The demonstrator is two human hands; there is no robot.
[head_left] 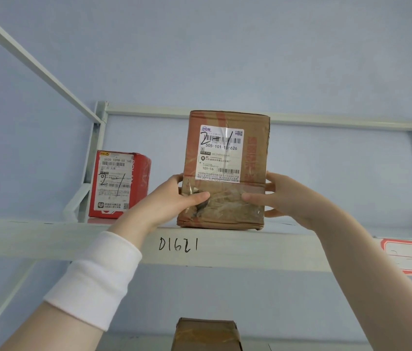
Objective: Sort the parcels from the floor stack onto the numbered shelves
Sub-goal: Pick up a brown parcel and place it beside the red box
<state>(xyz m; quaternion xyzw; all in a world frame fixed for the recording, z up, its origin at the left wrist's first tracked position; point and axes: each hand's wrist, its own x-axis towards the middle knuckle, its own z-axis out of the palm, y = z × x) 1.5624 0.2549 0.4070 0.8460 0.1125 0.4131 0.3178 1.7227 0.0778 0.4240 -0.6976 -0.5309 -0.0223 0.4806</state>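
Upright on the shelf [48,236], a brown parcel [225,117] stands w/ its base near the front edge, directly above the handwritten "D1621" [178,244] on the shelf's face. You hold it from both sides. Your left hand [172,198] grips the lower left part, thumb laid across the taped front, other fingers wrapped round the left edge. Your right hand [283,196] grips the lower right part the same way: thumb flat on the front, fingers curled vs. the right wall. The parcel sits betw. the two hands and touches both; the thumb tips point at each other on the front face, near but apart.

The white shipping label [221,154] faces you on the upper half, w/ a hand-drawn 2 and a slanted stroke over the barcode; printed nos. read 505-101-16-626 and 101-16. A white cuff [93,277] covers your left wrist; the right forearm is bare.

Left of it on the same shelf stands a red parcel [120,184], well apart from the hands, label hand-marked the same way. A red-bordered tag [411,257] is stuck on the shelf edge at far right, writing too faint to read. At the frame's bottom, the top of a second carton [206,334] shows on a lower level.
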